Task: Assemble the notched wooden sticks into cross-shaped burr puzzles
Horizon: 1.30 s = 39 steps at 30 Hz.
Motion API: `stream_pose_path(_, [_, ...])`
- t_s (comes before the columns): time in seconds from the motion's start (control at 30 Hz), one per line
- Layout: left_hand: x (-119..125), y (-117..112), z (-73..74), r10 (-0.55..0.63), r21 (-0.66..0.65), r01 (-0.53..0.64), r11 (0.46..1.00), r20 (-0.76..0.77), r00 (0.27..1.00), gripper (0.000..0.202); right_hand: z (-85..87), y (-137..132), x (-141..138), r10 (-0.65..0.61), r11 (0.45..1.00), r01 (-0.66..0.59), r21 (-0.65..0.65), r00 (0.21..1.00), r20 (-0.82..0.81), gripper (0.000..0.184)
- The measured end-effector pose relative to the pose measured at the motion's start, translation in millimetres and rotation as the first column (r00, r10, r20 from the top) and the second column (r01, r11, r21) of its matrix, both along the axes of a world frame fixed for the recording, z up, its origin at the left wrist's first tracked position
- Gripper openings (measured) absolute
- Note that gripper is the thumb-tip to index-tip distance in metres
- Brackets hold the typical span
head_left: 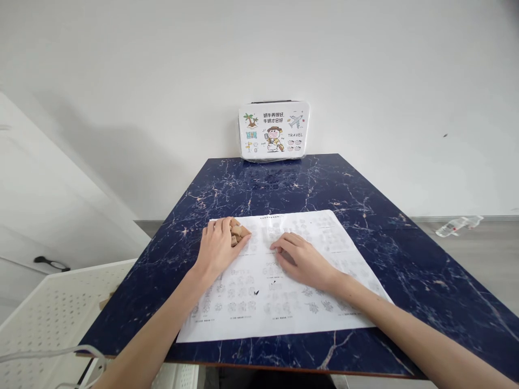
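Note:
A white printed sheet with rows of small diagrams lies on a dark blue marble-patterned table. My left hand rests on the sheet's far left corner, its fingers curled round a cluster of small wooden blocks. My right hand lies palm down on the middle of the sheet, fingers loosely bent and pointing left, holding nothing. The two hands are about a hand's width apart.
A white case with cartoon travel pictures leans against the wall at the table's far edge. A white perforated basket stands to the left, below table level. A clear plastic bottle lies on the floor at right.

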<state>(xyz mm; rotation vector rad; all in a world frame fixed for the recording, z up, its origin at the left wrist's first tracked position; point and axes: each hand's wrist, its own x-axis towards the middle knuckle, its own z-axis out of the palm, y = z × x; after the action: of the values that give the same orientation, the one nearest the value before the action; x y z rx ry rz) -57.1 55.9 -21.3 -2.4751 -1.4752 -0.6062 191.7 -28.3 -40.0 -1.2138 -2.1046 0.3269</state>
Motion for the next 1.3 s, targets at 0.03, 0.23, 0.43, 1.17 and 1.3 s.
stream_pose_path(0.03, [-0.3,0.1,-0.3,-0.005,0.001,0.005,1.0,0.007,1.0,0.055,0.1,-0.1,0.0,-0.001,1.0,0.001,0.0,1.0,0.003,0.023])
stream_pose_path(0.23, [-0.2,0.1,-0.9,-0.063,0.028,0.061,0.998,0.06,0.996,0.058,-0.2,0.4,0.1,0.004,1.0,-0.004,-0.004,1.0,0.008,0.023])
stream_pose_path(0.43, [1.3,-0.1,0.5,-0.112,0.005,0.112,0.994,0.08,0.991,0.064,-0.3,0.5,0.4,0.003,1.0,-0.003,-0.004,1.0,0.008,0.022])
stream_pose_path(1.17, [-0.6,-11.6,24.1,-0.505,-0.284,0.538,0.794,0.184,0.843,0.061,9.7,-8.2,-5.3,0.185,0.983,-0.185,0.008,0.982,0.026,0.071])
stream_pose_path(1.3, [0.1,-9.6,24.1,-0.503,-0.238,0.54,0.807,0.2,0.841,0.034,11.0,-8.5,-6.6,0.232,0.973,-0.232,-0.013,0.964,0.127,0.062])
